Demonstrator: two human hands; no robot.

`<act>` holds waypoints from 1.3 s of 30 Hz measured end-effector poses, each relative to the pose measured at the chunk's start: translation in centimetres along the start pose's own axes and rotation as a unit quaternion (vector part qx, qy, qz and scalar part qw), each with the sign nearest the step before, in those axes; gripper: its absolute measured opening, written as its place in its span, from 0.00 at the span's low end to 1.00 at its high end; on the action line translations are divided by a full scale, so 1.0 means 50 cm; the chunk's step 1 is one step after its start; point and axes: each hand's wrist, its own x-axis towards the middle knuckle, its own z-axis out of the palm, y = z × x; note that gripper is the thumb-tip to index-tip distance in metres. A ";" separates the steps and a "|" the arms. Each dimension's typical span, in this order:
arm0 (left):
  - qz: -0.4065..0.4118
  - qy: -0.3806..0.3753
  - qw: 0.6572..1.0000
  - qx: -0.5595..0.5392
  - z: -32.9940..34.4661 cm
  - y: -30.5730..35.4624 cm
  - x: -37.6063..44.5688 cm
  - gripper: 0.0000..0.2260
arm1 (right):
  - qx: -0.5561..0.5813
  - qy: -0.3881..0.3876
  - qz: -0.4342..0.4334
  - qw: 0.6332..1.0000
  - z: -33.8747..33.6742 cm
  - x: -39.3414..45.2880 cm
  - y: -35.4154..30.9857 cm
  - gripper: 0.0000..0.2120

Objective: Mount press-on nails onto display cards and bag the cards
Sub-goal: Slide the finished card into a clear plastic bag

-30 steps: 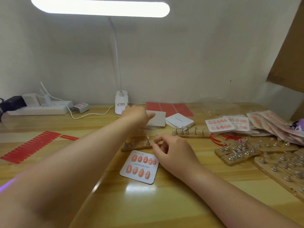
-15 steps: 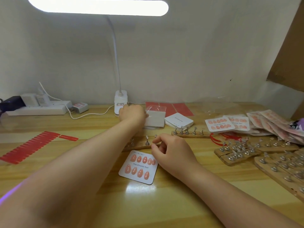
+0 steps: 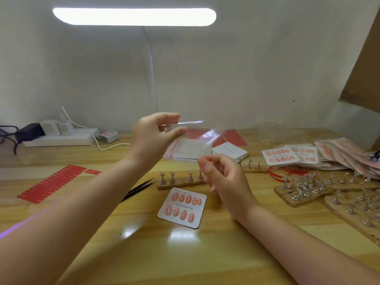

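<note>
My left hand is raised above the table and pinches a clear plastic bag by its upper edge, between thumb and fingers. My right hand hovers just below the bag's lower corner. Its fingers are loosely curled, with thumb and forefinger apart and nothing in them. A white display card carrying two rows of pink press-on nails lies flat on the table under both hands. Behind the bag lies a stack of clear bags with a red strip.
Black tweezers lie left of a wooden nail-stand strip. A stack of blank cards, finished cards, bagged cards and more wooden stands fill the right. Red nail strips and a power strip sit left.
My left hand lifted a clear bag off the stack at the back and raised it. My right hand left the wooden stand strip and rose toward the bag.
</note>
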 end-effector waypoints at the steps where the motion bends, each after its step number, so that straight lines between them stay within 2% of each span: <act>1: 0.015 -0.006 1.000 0.011 -0.007 0.004 -0.024 0.20 | 0.055 -0.016 0.031 0.998 0.003 0.002 -0.007 0.34; 2: 0.026 -0.013 1.000 0.011 -0.014 0.008 -0.046 0.21 | 0.092 -0.026 0.061 0.994 0.005 0.004 -0.014 0.42; 3: 0.031 -0.020 0.999 -0.004 -0.019 0.011 -0.065 0.21 | 0.117 -0.032 0.084 0.989 0.008 0.005 -0.020 0.46; 4: 0.031 -0.027 0.999 -0.026 -0.023 0.013 -0.079 0.21 | 0.126 -0.035 0.097 0.987 0.011 0.006 -0.025 0.44; 8: 0.037 -0.045 0.991 -0.116 -0.034 0.016 -0.106 0.17 | 0.129 -0.007 0.067 0.989 0.010 0.004 -0.034 0.21; 11: 0.005 -0.003 0.978 -0.210 -0.034 0.022 -0.109 0.11 | 0.168 -0.031 0.068 0.983 -0.001 0.009 -0.041 0.14; 14: -0.089 0.039 0.954 -0.283 -0.037 0.026 -0.100 0.14 | 0.163 -0.051 0.060 0.983 -0.007 0.011 -0.044 0.13; 17: -0.233 0.008 0.895 -0.381 -0.051 0.029 -0.092 0.21 | 0.126 -0.039 0.057 0.990 -0.010 0.010 -0.044 0.16; 18: -0.251 -0.004 0.894 -0.371 -0.052 0.029 -0.091 0.19 | 0.103 -0.038 0.057 0.992 -0.012 0.010 -0.045 0.16; 21: -0.228 -0.016 0.935 -0.271 -0.050 0.027 -0.096 0.10 | 0.054 -0.066 0.063 0.994 -0.024 0.012 -0.052 0.16; 25: -0.182 -0.052 0.963 -0.193 -0.053 0.027 -0.096 0.04 | 0.137 -0.021 0.057 0.989 -0.049 0.024 -0.071 0.17; 28: -0.136 -0.088 0.978 -0.131 -0.044 0.033 -0.101 0.05 | 0.112 -0.047 0.057 0.991 -0.053 0.026 -0.092 0.16; 31: -0.106 -0.101 0.985 -0.093 -0.033 0.038 -0.107 0.06 | 0.061 -0.080 0.059 0.993 -0.038 0.018 -0.103 0.05; 39: -0.076 -0.086 0.991 -0.063 -0.031 0.042 -0.111 0.06 | 0.035 -0.021 0.078 0.996 -0.020 0.010 -0.096 0.04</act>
